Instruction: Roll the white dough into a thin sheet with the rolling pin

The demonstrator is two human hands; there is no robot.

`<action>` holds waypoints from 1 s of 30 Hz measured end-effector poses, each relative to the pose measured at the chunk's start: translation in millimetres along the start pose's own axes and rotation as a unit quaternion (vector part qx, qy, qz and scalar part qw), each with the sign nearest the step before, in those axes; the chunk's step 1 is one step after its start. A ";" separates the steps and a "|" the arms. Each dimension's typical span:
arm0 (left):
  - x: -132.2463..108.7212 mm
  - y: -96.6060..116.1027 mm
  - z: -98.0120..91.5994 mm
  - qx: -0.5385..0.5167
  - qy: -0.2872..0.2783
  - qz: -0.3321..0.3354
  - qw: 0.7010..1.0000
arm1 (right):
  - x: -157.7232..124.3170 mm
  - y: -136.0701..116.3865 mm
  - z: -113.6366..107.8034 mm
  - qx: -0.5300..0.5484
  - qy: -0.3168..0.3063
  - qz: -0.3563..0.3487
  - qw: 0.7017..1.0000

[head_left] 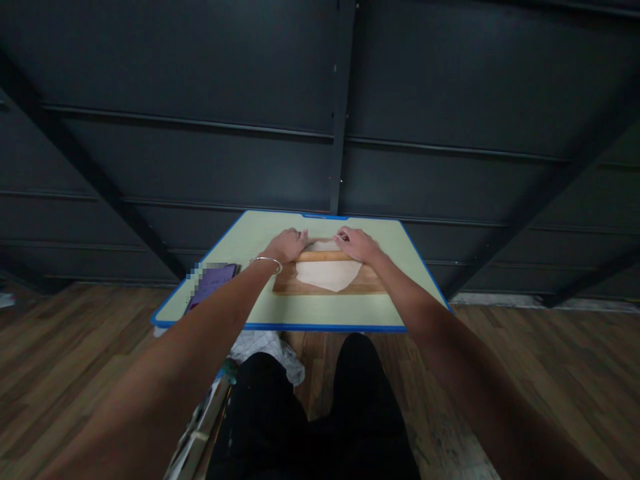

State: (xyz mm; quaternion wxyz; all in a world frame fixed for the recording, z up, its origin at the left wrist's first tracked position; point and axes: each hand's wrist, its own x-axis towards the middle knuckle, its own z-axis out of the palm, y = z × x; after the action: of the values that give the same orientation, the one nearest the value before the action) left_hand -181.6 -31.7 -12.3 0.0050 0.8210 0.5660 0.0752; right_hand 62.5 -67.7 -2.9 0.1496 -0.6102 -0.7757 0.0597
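Observation:
A wooden rolling pin [325, 256] lies crosswise on a thin, pale sheet [330, 275] that looks like rolled-out dough. Beneath the sheet is a brown wooden board [286, 284]. My left hand [289, 245], below a bracelet on the wrist, is closed at the pin's left end. At the right end my right hand [359, 244] is closed too, its fingers curled inward near the sheet's far edge. Both hands cover the ends of the pin.
The board rests on a small pale-green table [320, 311] with a blue rim. A purple-screened phone [214, 281] lies on its left side. A checked cloth [267, 348] shows below the near edge, and dark metal panels [240, 167] stand behind.

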 end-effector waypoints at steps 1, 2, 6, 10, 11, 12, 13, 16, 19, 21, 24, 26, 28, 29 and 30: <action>0.2 1.2 -1.3 -0.005 0.004 -0.018 1.000 | -0.2 -0.5 -0.7 0.000 -0.002 -0.007 1.000; 0.2 2.6 -2.7 -0.006 0.007 -0.032 0.999 | -0.3 -1.4 -1.5 -0.002 -0.003 -0.017 1.000; -0.9 7.1 -8.3 -0.008 0.023 -0.044 0.999 | 0.8 -5.7 -4.1 -0.025 -0.007 -0.052 0.998; -0.7 9.7 -12.6 -0.009 0.029 -0.060 0.998 | 2.2 -10.4 -5.6 -0.048 -0.002 -0.041 0.998; -0.2 10.0 -13.4 -0.010 0.031 -0.069 0.997 | 2.8 -11.6 -5.7 -0.053 0.002 -0.024 0.998; 0.4 10.3 -14.1 -0.010 0.032 -0.078 0.996 | 3.4 -12.6 -5.7 -0.057 0.008 0.000 0.998; 1.0 10.5 -14.7 -0.009 0.033 -0.086 0.996 | 4.3 -13.5 -5.4 -0.061 0.014 0.028 0.998; 2.8 10.8 -15.9 -0.004 0.039 -0.102 0.994 | 7.6 -15.2 -2.6 -0.067 0.032 0.095 0.993; 3.7 11.2 -16.4 -0.002 0.048 -0.105 0.993 | 9.4 -16.3 2.2 -0.072 0.060 0.143 0.985; 4.1 11.7 -16.3 -0.002 0.050 -0.105 0.993 | 8.5 -16.9 4.6 -0.076 0.077 0.169 0.980; 4.0 12.9 -15.9 0.001 0.044 -0.104 0.994 | 5.0 -17.0 4.8 -0.078 0.061 0.153 0.983; 2.7 14.5 -15.8 0.006 0.037 -0.102 0.994 | 2.6 -16.0 2.8 -0.079 0.025 0.117 0.990; -0.4 17.3 -15.2 0.012 0.030 -0.099 0.995 | 0.6 -14.7 0.3 -0.080 -0.010 0.081 0.993; -2.7 19.1 -14.4 0.015 0.028 -0.098 0.995 | -0.3 -14.1 -0.8 -0.081 -0.023 0.064 0.994; -5.3 21.2 -13.1 0.017 0.025 -0.095 0.995 | -1.2 -13.7 -1.6 -0.083 -0.032 0.049 0.995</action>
State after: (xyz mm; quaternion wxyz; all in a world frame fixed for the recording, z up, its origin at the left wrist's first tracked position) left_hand -165.4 -45.3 2.0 -0.0165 0.7614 0.6424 0.0855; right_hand 50.6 -72.4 2.3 0.0704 -0.6555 -0.7516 0.0213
